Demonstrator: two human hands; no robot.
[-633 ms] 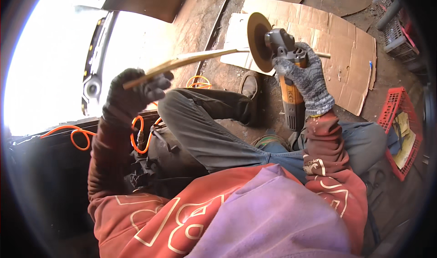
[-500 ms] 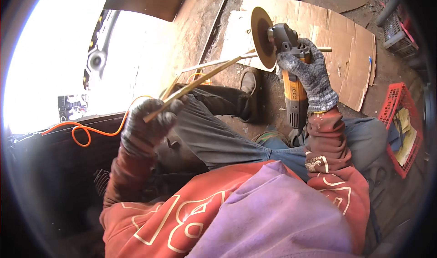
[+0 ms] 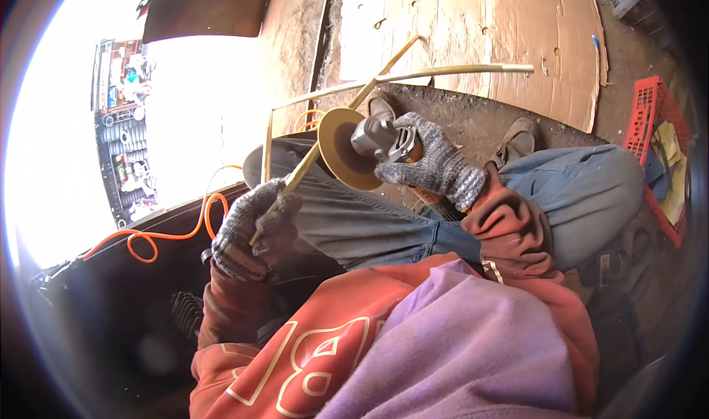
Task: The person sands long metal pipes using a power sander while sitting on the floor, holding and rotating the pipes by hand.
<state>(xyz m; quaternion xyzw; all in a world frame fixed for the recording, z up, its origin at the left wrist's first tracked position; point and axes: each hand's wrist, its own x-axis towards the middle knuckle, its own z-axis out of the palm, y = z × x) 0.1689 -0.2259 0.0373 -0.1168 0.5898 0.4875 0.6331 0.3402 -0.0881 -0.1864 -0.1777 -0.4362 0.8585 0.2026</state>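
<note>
Bamboo strips sit gripped in my left hand, fist closed round their lower ends, over my knee; my right hand is wrapped tight on the angle grinder, its disc touching 1 strip; I judge sanding is underway, and steady, light contact comes next; the grinder's body and cord are hidden behind my glove.

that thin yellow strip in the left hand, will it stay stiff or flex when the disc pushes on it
The yellow strip is long and thin and gripped only at its lower end by the left hand, so it will likely flex and whip. It looks light. The disc meets it well above the grip, so expect chatter.
</note>
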